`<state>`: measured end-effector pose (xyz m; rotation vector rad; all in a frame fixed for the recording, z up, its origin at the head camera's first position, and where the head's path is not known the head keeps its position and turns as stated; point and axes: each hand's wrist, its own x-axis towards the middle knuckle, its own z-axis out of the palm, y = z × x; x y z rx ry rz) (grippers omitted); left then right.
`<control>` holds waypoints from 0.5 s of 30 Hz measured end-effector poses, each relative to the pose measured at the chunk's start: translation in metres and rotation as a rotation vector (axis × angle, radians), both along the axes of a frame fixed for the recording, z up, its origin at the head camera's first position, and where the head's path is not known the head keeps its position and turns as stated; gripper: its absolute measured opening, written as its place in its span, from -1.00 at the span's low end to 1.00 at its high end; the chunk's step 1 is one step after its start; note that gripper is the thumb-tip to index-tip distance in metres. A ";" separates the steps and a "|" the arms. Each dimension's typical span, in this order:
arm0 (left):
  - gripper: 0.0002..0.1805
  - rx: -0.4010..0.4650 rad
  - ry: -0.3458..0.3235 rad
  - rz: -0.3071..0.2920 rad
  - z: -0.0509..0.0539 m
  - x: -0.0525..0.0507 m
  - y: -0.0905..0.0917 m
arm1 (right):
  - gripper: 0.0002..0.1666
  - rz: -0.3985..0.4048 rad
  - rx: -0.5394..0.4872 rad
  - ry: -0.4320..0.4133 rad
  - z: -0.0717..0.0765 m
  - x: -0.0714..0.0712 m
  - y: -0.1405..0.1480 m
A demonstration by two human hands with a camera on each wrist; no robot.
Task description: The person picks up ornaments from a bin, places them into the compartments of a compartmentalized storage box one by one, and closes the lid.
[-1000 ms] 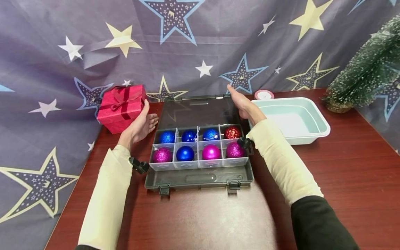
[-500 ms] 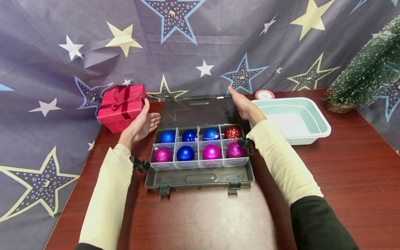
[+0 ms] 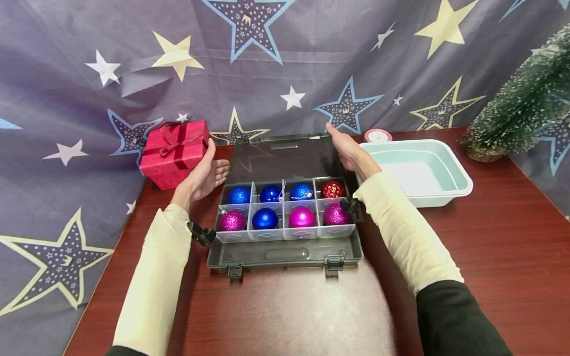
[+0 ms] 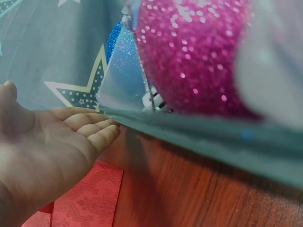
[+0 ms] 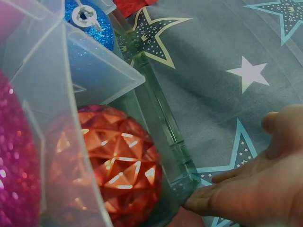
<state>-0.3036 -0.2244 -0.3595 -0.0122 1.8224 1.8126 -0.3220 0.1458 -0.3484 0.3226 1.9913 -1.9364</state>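
Note:
A dark see-through plastic case (image 3: 254, 256) lies with its lid (image 3: 285, 163) raised at the back. Its pale dividers hold several Christmas baubles in two rows: blue glitter (image 3: 238, 195), smooth blue (image 3: 264, 218), shiny pink (image 3: 302, 216), glittery magenta (image 3: 232, 220) and faceted red (image 3: 332, 189). My left hand (image 3: 201, 179) is left of the case, palm turned inward, fingers straight. In the left wrist view its fingertips (image 4: 110, 130) reach the case's edge. My right hand (image 3: 349, 151) extends flat along the lid's right side; whether it touches the lid I cannot tell. Neither hand grips anything.
A red gift box (image 3: 174, 154) with a ribbon sits behind my left hand. To the right are a pale green basin (image 3: 445, 195), a red-and-white roll (image 3: 377, 135) and a frosted small tree (image 3: 516, 113). A starry cloth (image 3: 267, 89) hangs behind the wooden table (image 3: 445, 287).

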 end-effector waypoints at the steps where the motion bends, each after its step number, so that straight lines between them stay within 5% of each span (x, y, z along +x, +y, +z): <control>1: 0.22 -0.003 0.004 0.001 0.001 0.000 0.000 | -0.03 -0.007 -0.005 0.005 0.001 0.000 0.000; 15: 0.20 -0.005 0.082 0.063 0.008 0.003 0.003 | -0.25 -0.029 -0.103 0.125 0.013 0.007 0.001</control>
